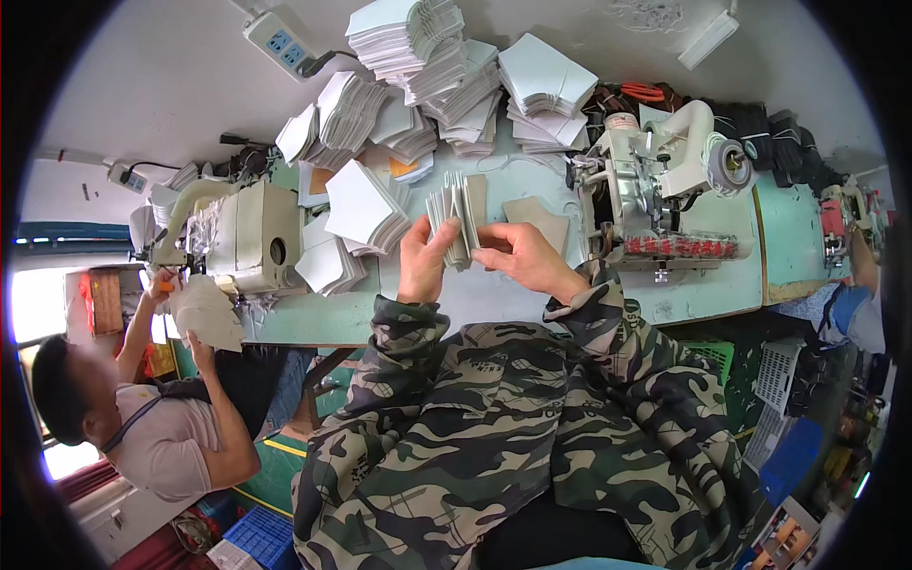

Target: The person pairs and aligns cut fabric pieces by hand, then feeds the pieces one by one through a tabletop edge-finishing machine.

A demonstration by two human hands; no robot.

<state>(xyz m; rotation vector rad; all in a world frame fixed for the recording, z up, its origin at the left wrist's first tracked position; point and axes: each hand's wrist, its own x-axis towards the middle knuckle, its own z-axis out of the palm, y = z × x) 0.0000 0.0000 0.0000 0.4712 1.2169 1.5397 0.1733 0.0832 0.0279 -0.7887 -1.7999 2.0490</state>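
A small stack of white, flat cut pieces [456,217] stands on edge between my hands, its layers fanned slightly apart at the top. My left hand [424,260] grips its left side, thumb across the near face. From the right, my right hand [528,256] pinches the near right edge with thumb and fingers. I cannot tell whether the pieces are card or cloth. Just behind my right hand a beige flat piece [540,220] lies on the pale green table [332,318]. Loose white stacks [366,207] lie left of my left hand.
Tall piles of white cut pieces [404,47] fill the table's back. A sewing machine [655,180] stands at right. At far left a co-worker [180,418] holds pale pieces [207,313] at another machine [242,237]. Another person [860,304] works at far right.
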